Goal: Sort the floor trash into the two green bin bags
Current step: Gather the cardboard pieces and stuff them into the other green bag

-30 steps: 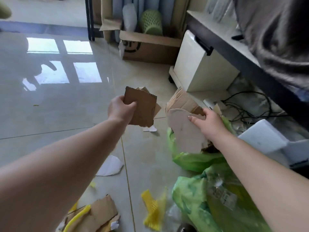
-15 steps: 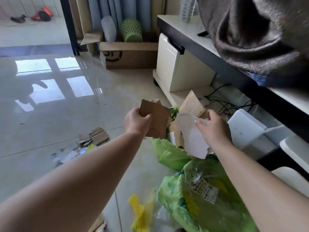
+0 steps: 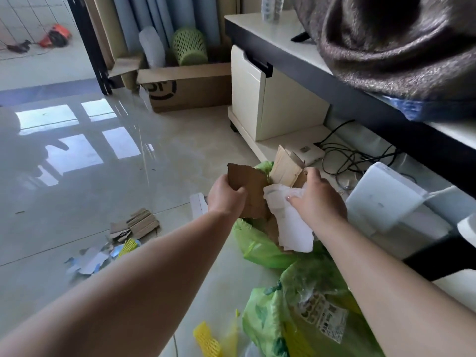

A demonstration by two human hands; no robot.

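My left hand [image 3: 225, 197] grips a brown cardboard piece [image 3: 251, 186] over the mouth of the farther green bin bag [image 3: 257, 248]. My right hand [image 3: 318, 199] holds white paper [image 3: 291, 222] against the cardboard scraps [image 3: 286, 168] that stick up out of that bag. The nearer green bin bag [image 3: 309, 313] lies at the bottom right, stuffed with plastic wrappers. More trash lies on the tiles to the left: a cardboard scrap pile [image 3: 140, 224] and torn paper bits [image 3: 90, 260]. A yellow foam net [image 3: 207, 340] lies beside the near bag.
A black-edged desk [image 3: 334, 81] with a grey blanket runs along the right, with a cream drawer unit [image 3: 268, 99], cables and a white box [image 3: 383, 194] under it. A large cardboard box [image 3: 190, 86] with a green basket stands at the back.
Both hands have come together lower over the far bag, the cardboard piece now touching the bag's contents. My view has swung left, bringing the floor scraps into sight.
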